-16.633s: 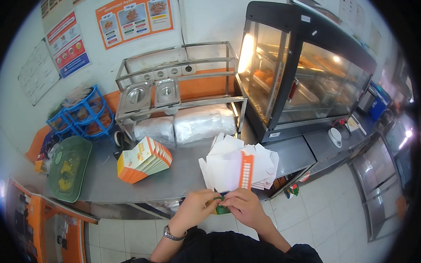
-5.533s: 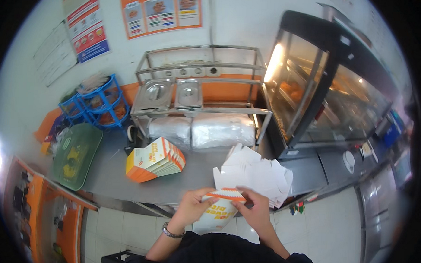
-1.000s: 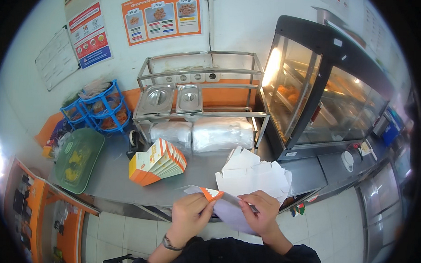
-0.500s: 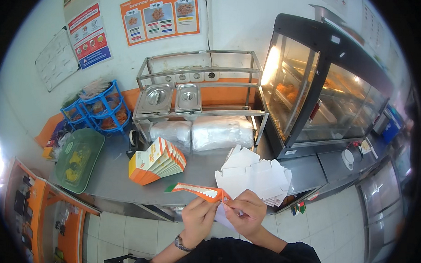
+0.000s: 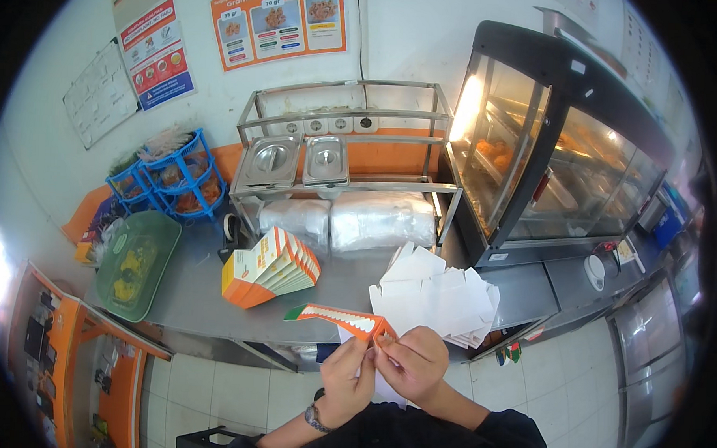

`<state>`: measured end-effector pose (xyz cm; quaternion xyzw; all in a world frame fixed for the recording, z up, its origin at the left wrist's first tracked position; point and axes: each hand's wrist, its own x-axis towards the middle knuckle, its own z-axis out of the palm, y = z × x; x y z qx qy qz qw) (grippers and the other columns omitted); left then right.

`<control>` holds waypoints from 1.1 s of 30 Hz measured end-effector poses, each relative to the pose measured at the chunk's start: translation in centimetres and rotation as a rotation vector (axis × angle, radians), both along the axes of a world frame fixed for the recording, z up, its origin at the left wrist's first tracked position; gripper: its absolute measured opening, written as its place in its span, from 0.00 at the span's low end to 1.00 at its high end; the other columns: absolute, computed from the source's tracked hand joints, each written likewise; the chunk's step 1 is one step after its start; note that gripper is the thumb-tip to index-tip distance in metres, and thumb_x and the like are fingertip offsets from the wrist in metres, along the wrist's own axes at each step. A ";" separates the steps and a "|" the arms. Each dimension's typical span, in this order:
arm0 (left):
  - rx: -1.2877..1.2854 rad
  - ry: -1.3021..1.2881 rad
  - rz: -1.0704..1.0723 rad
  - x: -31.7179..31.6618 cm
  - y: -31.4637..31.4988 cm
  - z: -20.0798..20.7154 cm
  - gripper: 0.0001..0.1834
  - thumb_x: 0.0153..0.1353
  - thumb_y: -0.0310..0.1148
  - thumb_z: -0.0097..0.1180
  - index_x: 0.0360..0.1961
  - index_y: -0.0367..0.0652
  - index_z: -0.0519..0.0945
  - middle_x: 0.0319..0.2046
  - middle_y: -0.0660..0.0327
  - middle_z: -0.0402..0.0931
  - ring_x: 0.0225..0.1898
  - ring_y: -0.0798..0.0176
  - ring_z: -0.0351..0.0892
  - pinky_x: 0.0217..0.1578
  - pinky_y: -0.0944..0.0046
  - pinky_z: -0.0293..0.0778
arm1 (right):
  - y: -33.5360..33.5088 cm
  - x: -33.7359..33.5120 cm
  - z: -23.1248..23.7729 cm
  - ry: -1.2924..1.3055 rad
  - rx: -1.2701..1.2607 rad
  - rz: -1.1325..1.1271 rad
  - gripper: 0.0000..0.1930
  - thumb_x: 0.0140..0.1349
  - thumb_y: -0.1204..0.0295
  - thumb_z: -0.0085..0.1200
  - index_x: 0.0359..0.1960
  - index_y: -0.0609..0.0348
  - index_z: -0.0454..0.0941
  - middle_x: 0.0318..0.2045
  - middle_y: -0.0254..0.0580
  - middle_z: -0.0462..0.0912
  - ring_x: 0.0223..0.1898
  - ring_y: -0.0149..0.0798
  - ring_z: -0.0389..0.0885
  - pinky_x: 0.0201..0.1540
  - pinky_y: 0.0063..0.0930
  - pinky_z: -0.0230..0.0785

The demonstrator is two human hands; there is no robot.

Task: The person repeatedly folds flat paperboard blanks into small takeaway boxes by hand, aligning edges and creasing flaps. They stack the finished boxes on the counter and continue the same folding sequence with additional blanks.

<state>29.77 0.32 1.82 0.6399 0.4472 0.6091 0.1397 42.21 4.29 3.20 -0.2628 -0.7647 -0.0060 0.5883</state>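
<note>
Carton blank held up in front of the body, just past the near edge of the worktop; orange rim strip with white scalloped print and a green end uppermost, a pale panel hanging below. Hands close together, both clamped on the carton: left hand pinching below the strip, right hand gripping the corner where the orange edge bends, thumbs and fingertips nearly meeting. Exact contact between the two cannot be told; the fingers hide the seam. Progress, as judged: this piece is mid-fold, one corner bent, the long end of the strip sticking out free to the left, so its closing is not yet done. Finished portion appears to be the stack of printed cartons, nested and lying on its side on the worktop, left of the hands. Left to do, presumably: the pile of white blanks, loosely overlapped at the right near edge, white faces up. Number in either group not countable; pieces overlap too much.
</note>
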 end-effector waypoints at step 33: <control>-0.460 -0.119 -0.165 -3.8 1.4 -0.2 0.09 0.60 0.27 0.58 0.40 0.32 0.81 0.26 0.62 0.77 0.27 0.74 0.70 0.28 0.73 0.67 | 0.5 4.2 0.3 -0.195 -0.696 0.277 0.05 0.56 0.76 0.60 0.34 0.58 0.78 0.27 0.39 0.78 0.28 0.41 0.78 0.32 0.30 0.69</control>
